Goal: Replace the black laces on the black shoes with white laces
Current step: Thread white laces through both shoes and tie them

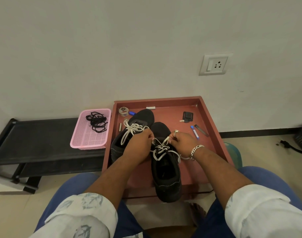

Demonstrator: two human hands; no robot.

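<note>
On the red-brown tray against the wall, two black shoes lie side by side, the left shoe already tied with a white lace. Over the right shoe both hands work at its white lace: the left hand pinches one strand, and the right hand, with a ring and a silver bracelet, pinches the other. Just left of the tray, the black laces lie tangled in a pink basket on a low black shelf.
</note>
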